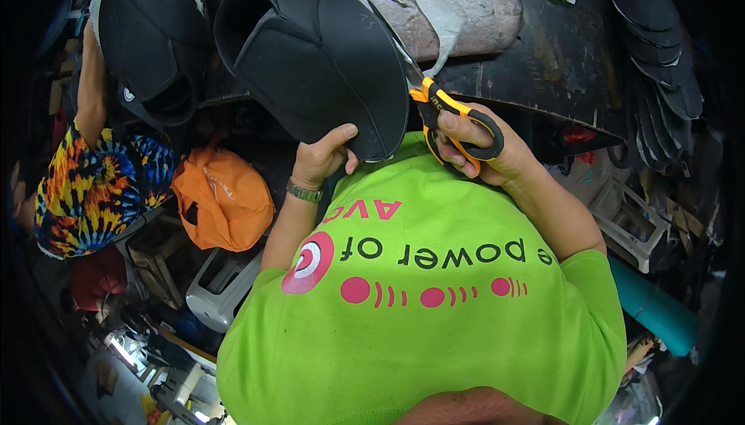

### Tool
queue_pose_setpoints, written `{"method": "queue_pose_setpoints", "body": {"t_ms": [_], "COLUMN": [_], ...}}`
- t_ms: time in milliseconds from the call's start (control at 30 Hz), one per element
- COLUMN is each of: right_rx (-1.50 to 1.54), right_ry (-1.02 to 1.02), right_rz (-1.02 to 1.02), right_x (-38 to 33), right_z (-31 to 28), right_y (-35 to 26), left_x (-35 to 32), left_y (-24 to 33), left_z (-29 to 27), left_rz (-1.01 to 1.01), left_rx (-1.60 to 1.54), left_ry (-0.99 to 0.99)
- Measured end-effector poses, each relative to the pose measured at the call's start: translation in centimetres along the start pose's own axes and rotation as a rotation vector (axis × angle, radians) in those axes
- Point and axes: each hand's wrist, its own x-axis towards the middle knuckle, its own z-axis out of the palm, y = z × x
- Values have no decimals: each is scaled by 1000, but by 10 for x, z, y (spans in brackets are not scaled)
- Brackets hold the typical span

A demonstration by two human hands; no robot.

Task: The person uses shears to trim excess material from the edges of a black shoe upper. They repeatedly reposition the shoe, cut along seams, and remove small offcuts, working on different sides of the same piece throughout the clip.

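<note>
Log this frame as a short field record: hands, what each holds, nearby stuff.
left hand: grips the lower edge of a black cap, thumb on top
right hand: fingers through the handles of orange-and-black scissors
scissor blades: point up along the cap's right edge; whether they are cutting cannot be told
wristwatch: on the left wrist
orange cap: lies below the black cap, to the left
stack of black brim pieces: at upper right
other person: arm at far left holds a second black cap

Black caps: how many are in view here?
2. One black cap is held at its brim by the left hand; the other black cap sits on a co-worker's head at upper left. More may be hidden in the clutter.
</note>
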Motion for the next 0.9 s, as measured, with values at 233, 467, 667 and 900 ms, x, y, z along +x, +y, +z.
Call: {"method": "queue_pose_setpoints", "body": {"t_ms": [233, 467, 667, 900], "right_rx": [-3, -97, -282, 10], "right_ry": [-5, 47, 159, 95], "right_rz": [23, 35, 10, -63], "right_x": [3, 9, 15, 17], "right_z": [-1, -1, -3, -14], "right_y": [-3, -7, -5, -4], "left_x": [2, 0, 0, -1], "left_y": [-6, -3, 0, 2], "left_z": [-7, -8, -4, -7], "left_rz": [-39, -85, -108, -98], "left_rx": [-40, 18, 25, -99], "left_ry": [-10, 41, 54, -93]}}
